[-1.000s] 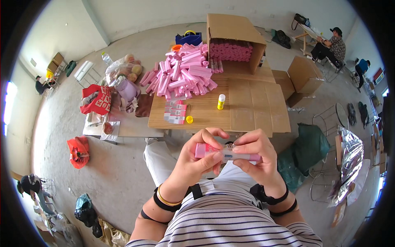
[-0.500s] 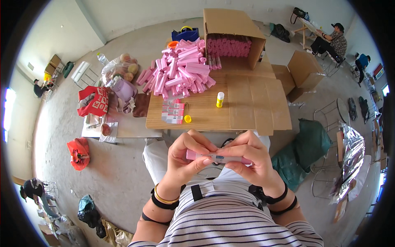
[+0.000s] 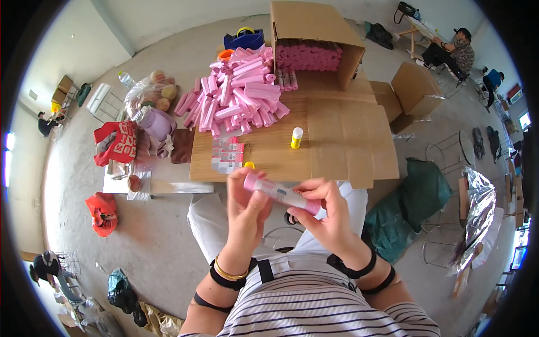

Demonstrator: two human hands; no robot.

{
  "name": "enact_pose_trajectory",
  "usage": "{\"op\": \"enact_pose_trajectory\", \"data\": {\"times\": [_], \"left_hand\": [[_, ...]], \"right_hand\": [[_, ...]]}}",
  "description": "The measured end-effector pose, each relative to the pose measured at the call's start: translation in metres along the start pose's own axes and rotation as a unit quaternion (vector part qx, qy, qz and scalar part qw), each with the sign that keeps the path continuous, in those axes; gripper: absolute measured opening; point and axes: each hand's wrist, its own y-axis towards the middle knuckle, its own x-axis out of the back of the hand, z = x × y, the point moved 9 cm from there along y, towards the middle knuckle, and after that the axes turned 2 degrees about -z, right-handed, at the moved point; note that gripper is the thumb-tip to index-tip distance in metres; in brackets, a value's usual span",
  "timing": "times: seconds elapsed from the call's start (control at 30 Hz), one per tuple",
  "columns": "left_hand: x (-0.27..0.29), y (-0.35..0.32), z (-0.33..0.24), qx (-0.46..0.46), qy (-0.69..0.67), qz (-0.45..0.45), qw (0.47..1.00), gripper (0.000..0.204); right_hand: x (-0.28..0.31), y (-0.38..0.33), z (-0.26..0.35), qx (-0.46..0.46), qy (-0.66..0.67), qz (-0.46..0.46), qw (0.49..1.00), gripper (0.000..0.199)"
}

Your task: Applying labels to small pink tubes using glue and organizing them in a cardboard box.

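Observation:
A pink roll with a whitish label round its middle (image 3: 282, 194) is held between my two hands, just off the table's near edge. Fingers and thumb of my left hand (image 3: 241, 210) close on its left end, while my right hand (image 3: 332, 218) pinches its right end. The roll slants, left end higher in the picture. Beyond my hands, an uncapped yellow glue stick (image 3: 296, 138) stands upright on the wooden table (image 3: 269, 160). Small printed labels (image 3: 227, 155) lie to the left, near a yellow cap (image 3: 249, 165). Farther back rises a heap of pink rolls (image 3: 236, 90).
An open cardboard box (image 3: 317, 25) full of stacked rolls stands at the back, with flattened cardboard (image 3: 345, 137) in front. A blue tape dispenser (image 3: 243, 39) sits behind the heap. Bags cover the left side table (image 3: 196, 187). A green sack (image 3: 412, 202) lies at right.
Both hands have moved slightly away from my body with the roll. It has turned from nearly level to slanted, and more of its label shows. My view has shifted slightly.

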Motion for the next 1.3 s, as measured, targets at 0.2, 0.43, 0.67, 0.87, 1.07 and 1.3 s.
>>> {"op": "enact_pose_trajectory", "data": {"times": [0.2, 0.43, 0.67, 0.87, 1.07, 1.3], "left_hand": [[0.046, 0.014, 0.057, 0.109, 0.002, -0.062, 0.992, 0.037], [0.05, 0.041, 0.061, 0.192, -0.144, 0.001, 0.971, 0.059], [0.031, 0.043, 0.038, 0.169, -0.111, 0.038, 0.979, 0.063], [0.03, 0.033, 0.018, 0.13, -0.046, 0.057, 0.989, 0.063], [0.0, 0.015, 0.012, 0.13, -0.025, 0.002, 0.991, 0.06], [-0.003, -0.02, 0.018, 0.131, 0.035, 0.096, 0.986, 0.059]], "right_hand": [[-0.031, 0.013, -0.037, -0.002, -0.087, 0.1, 0.991, 0.024], [0.029, 0.061, -0.236, -0.185, -0.17, -0.01, 0.968, 0.029], [0.01, 0.091, -0.309, -0.202, -0.267, 0.026, 0.942, 0.03], [-0.021, 0.079, -0.14, -0.135, 0.077, 0.057, 0.986, 0.032], [-0.039, 0.048, 0.04, 0.147, -0.079, 0.185, 0.968, 0.045], [-0.022, 0.036, 0.072, 0.121, -0.109, 0.114, 0.98, 0.04]]}}
